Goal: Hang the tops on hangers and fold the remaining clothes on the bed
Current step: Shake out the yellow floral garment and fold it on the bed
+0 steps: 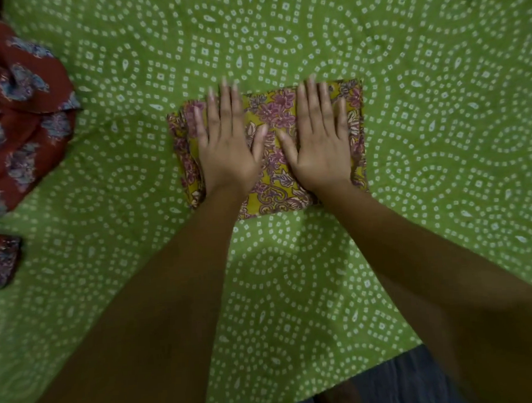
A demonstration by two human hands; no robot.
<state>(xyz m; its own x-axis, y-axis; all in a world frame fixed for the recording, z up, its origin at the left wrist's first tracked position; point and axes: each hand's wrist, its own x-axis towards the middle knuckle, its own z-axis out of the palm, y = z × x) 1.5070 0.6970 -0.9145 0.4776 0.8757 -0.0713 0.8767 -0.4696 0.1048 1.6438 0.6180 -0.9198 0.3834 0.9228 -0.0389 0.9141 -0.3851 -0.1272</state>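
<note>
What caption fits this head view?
Both hands, left and right, press flat on a folded floral garment on the green bedsheet.

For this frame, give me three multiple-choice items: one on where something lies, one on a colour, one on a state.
1. Where does the dark red printed garment lie, as the picture shows it?
A. at the left edge of the bedsheet
B. under both hands
C. at the right edge of the bedsheet

2. What is the ground colour of the bedsheet?
A. blue
B. green with white dots
C. plain white

3. How do the left hand and the right hand meet the yellow floral folded cloth?
A. both grip a corner and lift it
B. one hand pinches it, the other hangs free
C. both lie flat on it, fingers straight

Answers: 1 A, the red garment is bunched at the picture's left edge. 2 B, green with white dotted rings fills the view. 3 C, both palms press the folded rectangle side by side.
</note>
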